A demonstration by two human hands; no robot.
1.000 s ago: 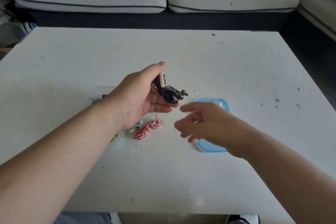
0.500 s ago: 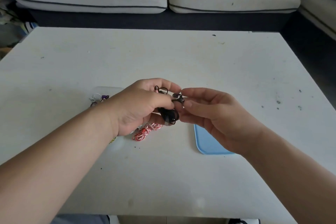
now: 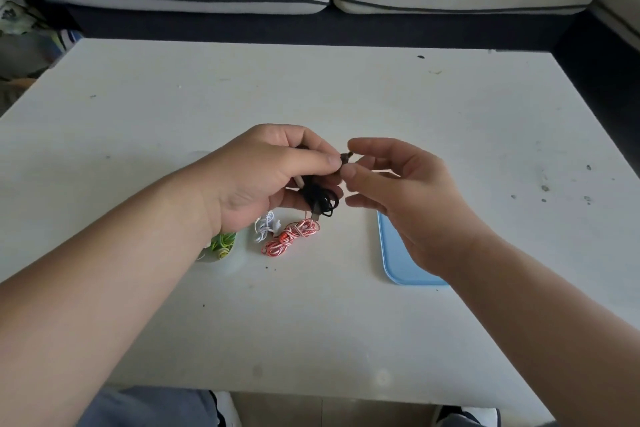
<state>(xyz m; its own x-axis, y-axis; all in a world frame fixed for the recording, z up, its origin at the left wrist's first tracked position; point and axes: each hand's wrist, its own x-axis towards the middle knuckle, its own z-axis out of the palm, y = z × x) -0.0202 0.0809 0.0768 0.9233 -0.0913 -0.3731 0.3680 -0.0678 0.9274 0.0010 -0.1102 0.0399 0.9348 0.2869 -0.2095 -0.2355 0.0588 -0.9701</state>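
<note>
Head view: the left hand (image 3: pixel 263 180) grips a black earphone bundle (image 3: pixel 320 198) above the white table (image 3: pixel 450 114), near its front middle. The fingers are curled round the coils, and the thumb presses the loose end (image 3: pixel 346 157) of the cord against the forefinger. The coils hang below the palm, clear of the tabletop.

The right hand (image 3: pixel 412 198) stands just beside the left. Its thumb and forefinger curve either side of the loose end with a narrow gap between them. Whether they touch the end cannot be told. Its other fingers are relaxed and hold nothing.

Directly beneath lie a red-and-white cord bundle (image 3: pixel 291 237) and a white cord bundle (image 3: pixel 265 225) just beside it. A green-and-yellow cord bundle (image 3: pixel 221 243) is partly hidden by the left wrist. A blue tray (image 3: pixel 394 253) lies to the right, partly under the right hand.

Judged step: drawing the end out to unwind the black cord.

Risks noted:
- The end is small, and a pinch placed on its tip alone may slip when pulled.
- If the left fingers clamp the coils while the right hand pulls, the loops may tighten into a knot instead of paying out.
- If the left grip slackens too far, the bundle may drop onto the red-and-white cord below and tangle with it.
- A sharp tug could strain the thin cord where it joins the end.
</note>
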